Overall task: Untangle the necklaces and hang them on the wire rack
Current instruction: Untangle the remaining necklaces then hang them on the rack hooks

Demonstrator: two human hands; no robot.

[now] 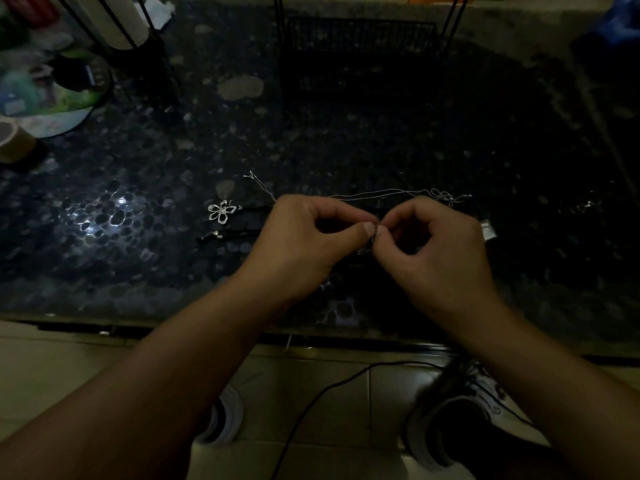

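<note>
Both forearms fill the near edge of what we see, reaching over the table [519, 140] rim, with shoes and a black cable on the floor below. Our left hand [304, 237] and right hand [436, 244] meet thumb to thumb, and each grip is pinched on the thin silver chain [381, 192] at one small point between them; the knot itself is too small and dark for us to make out.

What the next pull turns on, we judge, is how that chain lies. Taking the pinch point as our landmark, the chain runs just beyond it, its long axis going side to side across the table, roughly parallel to the near rim. One end trails past the left hand to a clasp [250, 174] on the far left; the other reaches a small looped tangle [441, 195] just beyond the right hand, which is the nearer hand to it.

Left of the pinch point lies an open silver flower pendant [221, 211] on a dark cord, flat on the table. The wire rack [360, 39] stands well beyond the pinch point, at the table's far side, with nothing we can see hung on it.
</note>
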